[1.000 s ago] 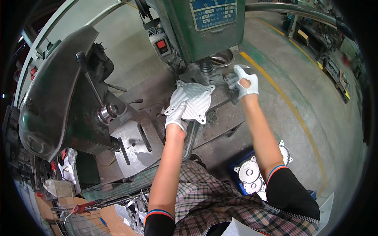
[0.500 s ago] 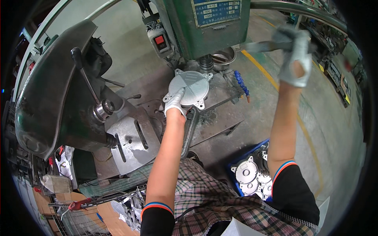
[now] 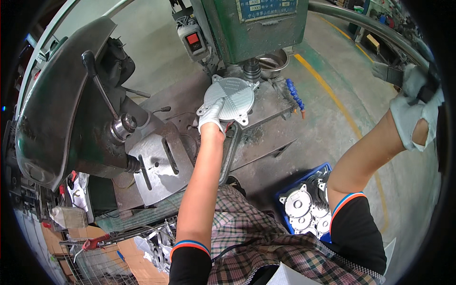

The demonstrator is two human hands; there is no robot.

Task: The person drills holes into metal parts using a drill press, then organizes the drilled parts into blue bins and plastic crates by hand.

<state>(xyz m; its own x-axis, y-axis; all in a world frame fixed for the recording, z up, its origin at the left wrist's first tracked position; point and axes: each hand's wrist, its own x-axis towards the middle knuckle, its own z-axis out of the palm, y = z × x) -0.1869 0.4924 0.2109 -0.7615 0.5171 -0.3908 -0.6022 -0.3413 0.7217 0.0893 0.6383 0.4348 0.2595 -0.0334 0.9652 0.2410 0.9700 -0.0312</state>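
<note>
My left hand (image 3: 212, 117), in a white glove, grips the near left rim of a round ribbed metal cover (image 3: 236, 103). One digit lies on the cover's top; the rest of the fingers are mostly hidden. The silvery cover has small lugs around its edge and sits at the drill press table (image 3: 268, 104), beside the spindle. Far out to the right, my gloved right hand (image 3: 415, 102) is raised and closed around a dark handle. From it sticks out what looks like a flat brush (image 3: 388, 73) with grey bristles. Motion blurs this hand a little.
Left stands another green drill press (image 3: 61, 114) with a lever (image 3: 100, 88) and slotted table (image 3: 159, 164). A blue crate (image 3: 285, 219) of metal covers is low on the right. A blue coolant hose (image 3: 294, 92) and metal bowl (image 3: 273, 66) are near the spindle; a rail (image 3: 365, 26) curves overhead.
My right hand has swung outward to the right, away from the cover, carrying the brush. My left hand stays on the cover. The view has shifted slightly.
</note>
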